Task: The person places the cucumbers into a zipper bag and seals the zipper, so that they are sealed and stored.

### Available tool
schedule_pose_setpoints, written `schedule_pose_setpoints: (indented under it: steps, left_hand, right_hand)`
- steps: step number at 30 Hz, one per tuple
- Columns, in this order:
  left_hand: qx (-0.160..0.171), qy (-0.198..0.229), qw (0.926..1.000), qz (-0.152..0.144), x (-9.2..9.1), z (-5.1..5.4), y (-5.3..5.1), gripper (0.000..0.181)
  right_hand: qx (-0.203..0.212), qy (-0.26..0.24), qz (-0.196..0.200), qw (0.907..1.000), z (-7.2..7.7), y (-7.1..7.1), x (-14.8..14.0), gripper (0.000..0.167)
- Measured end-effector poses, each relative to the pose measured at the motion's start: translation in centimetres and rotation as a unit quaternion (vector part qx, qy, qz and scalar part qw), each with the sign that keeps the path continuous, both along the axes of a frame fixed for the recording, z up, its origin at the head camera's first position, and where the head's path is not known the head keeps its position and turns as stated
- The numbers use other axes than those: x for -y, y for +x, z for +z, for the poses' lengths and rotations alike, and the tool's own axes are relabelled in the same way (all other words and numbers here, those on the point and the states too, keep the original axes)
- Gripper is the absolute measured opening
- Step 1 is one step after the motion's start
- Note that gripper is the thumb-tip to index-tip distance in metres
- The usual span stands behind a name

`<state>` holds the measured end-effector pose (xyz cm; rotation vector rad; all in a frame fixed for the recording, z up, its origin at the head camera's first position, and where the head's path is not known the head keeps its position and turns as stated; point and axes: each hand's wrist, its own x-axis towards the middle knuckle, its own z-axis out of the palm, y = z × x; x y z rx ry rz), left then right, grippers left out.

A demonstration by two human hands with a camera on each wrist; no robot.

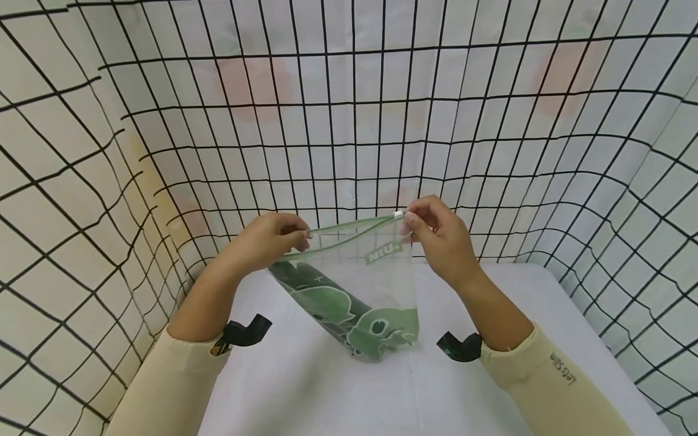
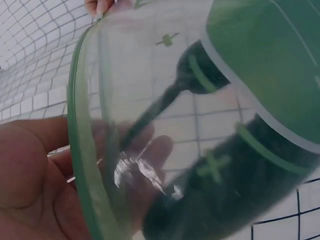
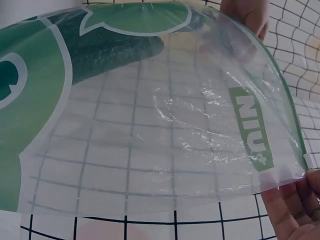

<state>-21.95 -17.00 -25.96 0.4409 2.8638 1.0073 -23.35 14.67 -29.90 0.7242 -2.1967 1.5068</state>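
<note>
A clear slider zip bag (image 1: pixel 389 281) with green cartoon print and a "NIU+" label hangs tilted between both hands, above the table. At its upper left corner, the left hand (image 1: pixel 267 242) pinches the green-edged rim. The right hand (image 1: pixel 442 239) pinches the upper right corner, beside the white slider (image 1: pixel 398 214). Between the two green rim strips a gap shows. Inside the bag, seen from the left wrist, are a dark spoon-shaped thing (image 2: pixel 197 75) with a thin handle and a long, rounded dark green thing (image 2: pixel 225 185). Print and film partly hide both.
A white-covered table (image 1: pixel 305 393) lies beneath the bag. Black wire grid (image 1: pixel 354 100) encloses the back and both sides, with pale sheeting behind it. Black straps (image 1: pixel 460 347) stick out near both wrists, at the cream sleeves (image 1: pixel 551 375).
</note>
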Motion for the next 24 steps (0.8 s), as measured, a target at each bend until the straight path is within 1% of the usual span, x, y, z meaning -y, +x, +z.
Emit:
schedule_pose_setpoints:
  steps: [4,6,9,11,14,18,22,24]
  left_hand:
    - [-0.007,-0.021,0.9997,-0.015,-0.7,0.2,0.6,0.035]
    - [-0.017,-0.024,0.9991,-0.031,-1.3,0.2,0.9,0.040]
    - [-0.029,-0.019,0.9983,-0.046,-2.5,0.1,1.4,0.043]
    - [-0.038,-0.014,0.9979,-0.051,-3.4,0.1,1.6,0.042]
    - [-0.050,-0.013,0.9977,-0.045,-4.6,0.3,1.8,0.042]
    - [-0.077,0.006,0.9963,-0.037,-6.1,0.5,1.9,0.042]
    - [-0.120,0.036,0.9914,-0.037,-7.4,0.1,1.9,0.036]
    - [-0.135,0.058,0.9884,-0.036,-7.9,-0.1,1.9,0.032]
  right_hand:
    - [-0.009,0.012,-0.003,0.9999,0.1,0.4,0.2,0.017]
    - [-0.014,0.017,-0.001,0.9998,0.2,0.6,0.3,0.016]
    - [-0.009,0.017,0.006,0.9998,0.3,0.8,0.5,0.016]
    - [-0.004,0.019,0.008,0.9998,0.3,0.9,0.6,0.016]
    - [0.000,0.015,0.017,0.9997,0.4,1.0,0.9,0.015]
    - [-0.003,0.009,0.029,0.9995,0.4,1.1,1.2,0.014]
    - [-0.003,0.011,0.036,0.9993,0.3,1.2,1.4,0.014]
    - [-0.001,0.013,0.039,0.9992,0.2,1.2,1.5,0.014]
